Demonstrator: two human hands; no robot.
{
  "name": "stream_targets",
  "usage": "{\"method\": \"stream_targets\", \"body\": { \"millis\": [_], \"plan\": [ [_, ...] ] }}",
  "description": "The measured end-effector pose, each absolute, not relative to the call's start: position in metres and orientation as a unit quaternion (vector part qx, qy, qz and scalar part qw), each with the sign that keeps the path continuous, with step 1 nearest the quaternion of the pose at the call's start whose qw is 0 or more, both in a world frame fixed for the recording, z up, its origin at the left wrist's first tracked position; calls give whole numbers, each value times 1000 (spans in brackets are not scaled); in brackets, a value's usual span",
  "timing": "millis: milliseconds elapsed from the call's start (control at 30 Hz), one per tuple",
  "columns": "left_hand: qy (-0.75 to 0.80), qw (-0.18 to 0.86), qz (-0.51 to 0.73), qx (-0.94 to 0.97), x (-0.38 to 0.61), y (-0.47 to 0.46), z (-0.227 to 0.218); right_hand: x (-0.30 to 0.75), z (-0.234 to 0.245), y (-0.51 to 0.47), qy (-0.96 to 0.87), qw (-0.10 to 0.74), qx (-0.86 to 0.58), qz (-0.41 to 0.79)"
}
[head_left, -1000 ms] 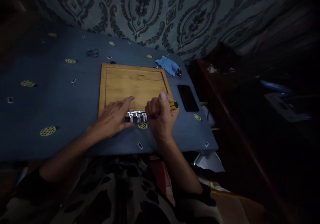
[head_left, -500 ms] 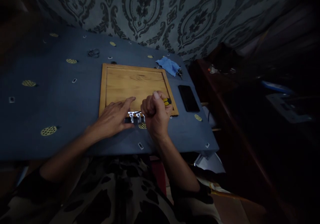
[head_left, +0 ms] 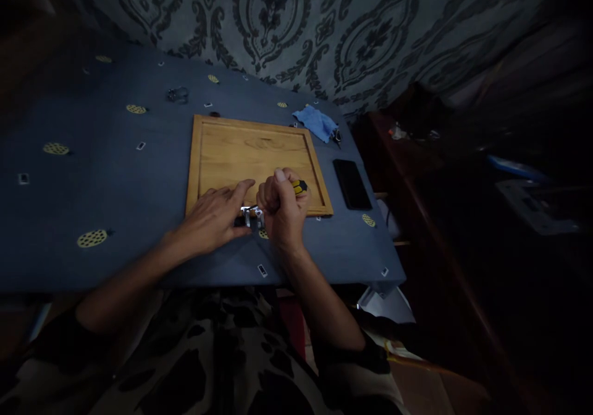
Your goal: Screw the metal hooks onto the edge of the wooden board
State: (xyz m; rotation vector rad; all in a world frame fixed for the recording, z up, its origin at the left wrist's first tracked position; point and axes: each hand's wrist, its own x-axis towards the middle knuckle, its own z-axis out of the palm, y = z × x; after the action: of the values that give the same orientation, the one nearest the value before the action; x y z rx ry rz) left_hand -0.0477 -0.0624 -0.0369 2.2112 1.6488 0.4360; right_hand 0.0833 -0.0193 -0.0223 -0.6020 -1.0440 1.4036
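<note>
A wooden board (head_left: pixel 252 155) with a raised rim lies on the blue patterned tablecloth (head_left: pixel 115 186). At its near edge lies a small metal rack of hooks (head_left: pixel 251 215). My left hand (head_left: pixel 214 216) rests flat on the board's near edge, fingers stretched out, touching the rack's left end. My right hand (head_left: pixel 280 208) is closed in a fist round a tool with a yellow and black handle (head_left: pixel 299 186), whose end sticks out to the right. The tool's tip is hidden between my hands, at the rack.
A black phone (head_left: pixel 351 183) lies right of the board. A blue cloth (head_left: pixel 315 121) with keys beside it sits at the back right. A small glass object (head_left: pixel 177 94) stands at the back left. The table's right edge drops beside a dark wooden shelf.
My right hand with the tool has slid left along the rack, toward my left hand. The left hand has stayed put.
</note>
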Motion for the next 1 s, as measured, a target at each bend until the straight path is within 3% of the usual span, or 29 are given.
{"method": "stream_targets", "body": {
  "millis": [733, 1000],
  "plan": [
    [574, 170, 148, 787, -47, -61, -35, 77, -28, -11, -516, 555, -264, 597],
    [591, 174, 130, 777, -47, -61, -41, 79, -26, 0, -572, 462, -215, 643]
  ]
}}
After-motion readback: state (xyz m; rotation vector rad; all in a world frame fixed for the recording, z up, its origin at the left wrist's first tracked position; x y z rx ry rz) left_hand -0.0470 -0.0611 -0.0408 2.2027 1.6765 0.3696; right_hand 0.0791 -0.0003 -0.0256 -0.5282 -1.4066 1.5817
